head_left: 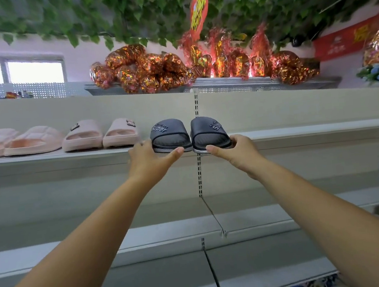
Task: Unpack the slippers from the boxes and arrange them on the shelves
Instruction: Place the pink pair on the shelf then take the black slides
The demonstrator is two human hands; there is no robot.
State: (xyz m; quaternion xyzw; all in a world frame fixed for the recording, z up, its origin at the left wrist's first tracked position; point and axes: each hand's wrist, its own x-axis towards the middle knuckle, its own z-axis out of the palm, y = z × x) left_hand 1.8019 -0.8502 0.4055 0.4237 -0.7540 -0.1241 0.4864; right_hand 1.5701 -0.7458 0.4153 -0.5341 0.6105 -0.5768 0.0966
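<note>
Two dark grey slippers marked "Super" stand side by side on the upper shelf (310, 130), heels at its front edge. My left hand (149, 160) grips the heel of the left grey slipper (169, 133), thumb under the sole and fingers round its outer side. My right hand (235, 152) grips the heel of the right grey slipper (209, 131) the same way. To their left on the same shelf stand a beige pair of slippers (101, 134) and a pink pair of slippers (17, 141).
The upper shelf runs bare to the right of the grey pair. Two lower shelves (271, 207) lie below my arms. Red and gold foil-wrapped bundles (176, 68) sit on the top ledge under hanging green leaves. No boxes are in view.
</note>
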